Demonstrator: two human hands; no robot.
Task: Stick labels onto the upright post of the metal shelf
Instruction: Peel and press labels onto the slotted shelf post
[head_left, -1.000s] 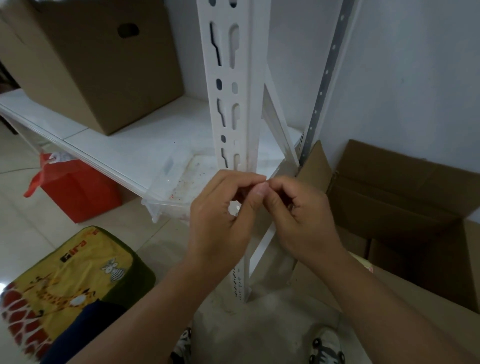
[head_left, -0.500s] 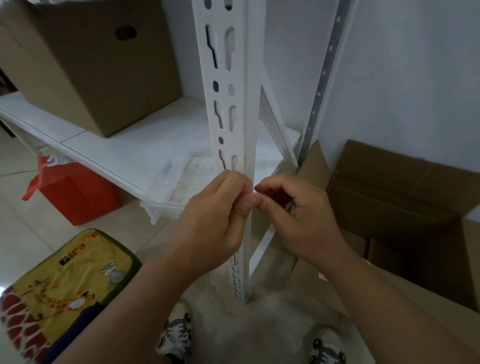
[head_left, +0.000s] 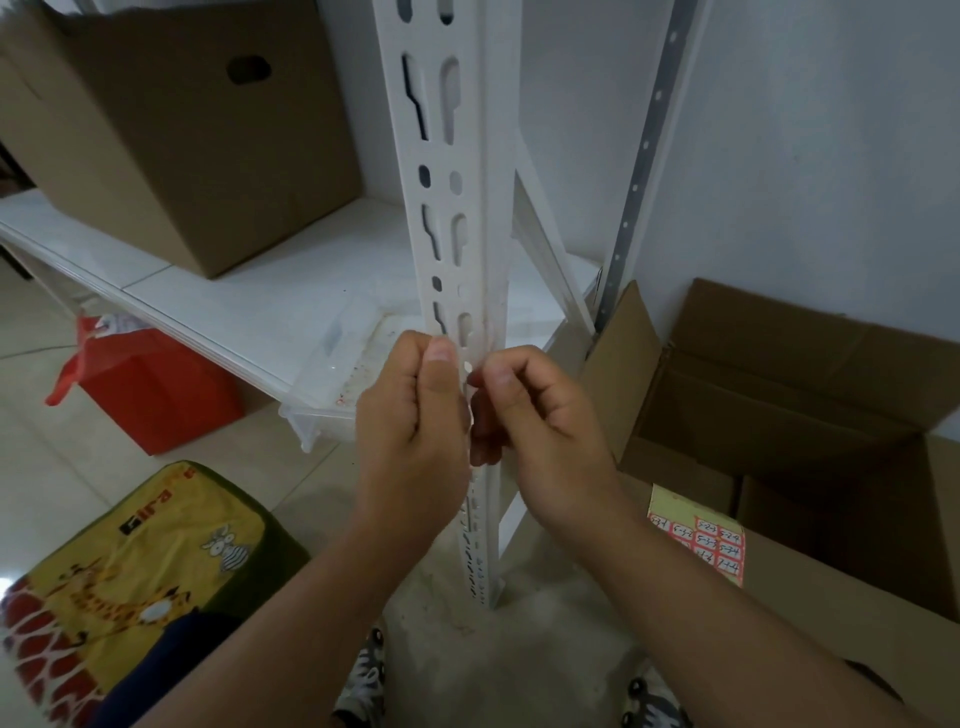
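Label going onto the post, mid-frame

The label itself was too small and hidden to make out, pinched somewhere between both thumbs; probably flimsy, sticky paper, best held by its edge. The left hand (head_left: 415, 415) and right hand (head_left: 540, 421) were both curled, fingertips meeting right against the upright post (head_left: 457, 249), which ran vertically up the centre of frame, stiff white slotted metal. The label sheet (head_left: 698, 543) lay lower right on a cardboard box (head_left: 810, 395).

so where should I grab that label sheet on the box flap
Pinch the label sheet by its plain yellow upper end, coming from above with the right hand. It lies flat on the box flap, and that end carries no stickers.
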